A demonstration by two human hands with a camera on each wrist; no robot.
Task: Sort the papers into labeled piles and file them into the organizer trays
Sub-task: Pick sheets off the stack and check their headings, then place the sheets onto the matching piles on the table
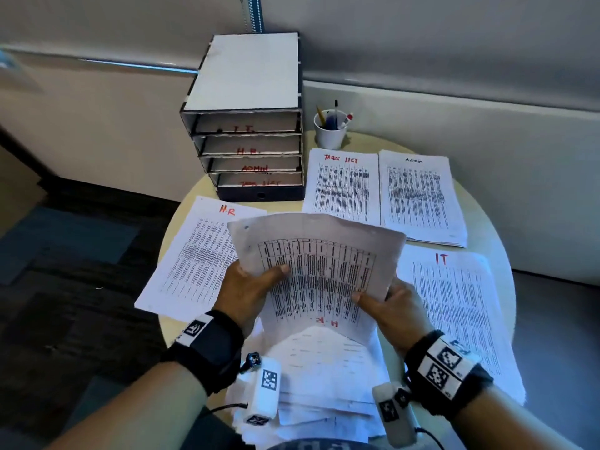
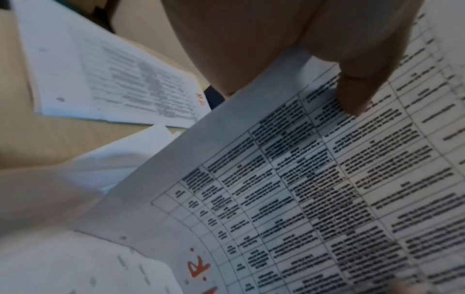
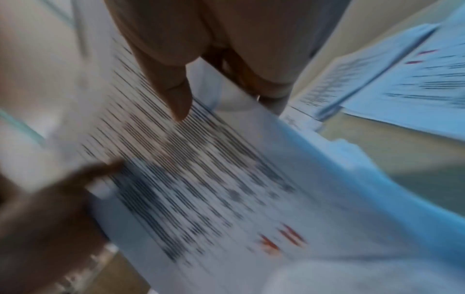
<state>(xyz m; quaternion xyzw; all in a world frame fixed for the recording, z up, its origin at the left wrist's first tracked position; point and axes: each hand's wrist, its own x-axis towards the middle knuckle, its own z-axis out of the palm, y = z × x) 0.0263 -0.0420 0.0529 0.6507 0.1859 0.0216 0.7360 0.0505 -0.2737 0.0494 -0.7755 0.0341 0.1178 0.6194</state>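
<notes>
While both hands' grip pinches an H.R sheet [image 1: 319, 274], paper piles [image 1: 422, 199] cover a round table [image 1: 505, 264].

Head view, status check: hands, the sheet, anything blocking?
Left hand and right hand both grip the H.R sheet, lifted, upside down. H.R pile lies left of it. Nothing blocking.

Round beige table [image 1: 480, 203] (dark patchwork carpet [image 1: 65, 271])

The right wrist view blurs the held sheet [image 3: 201, 179]. The fine table print [image 1: 321, 274] is too small to read. At 6 o'clock the loose pile [image 1: 324, 401] is cut off.
</notes>
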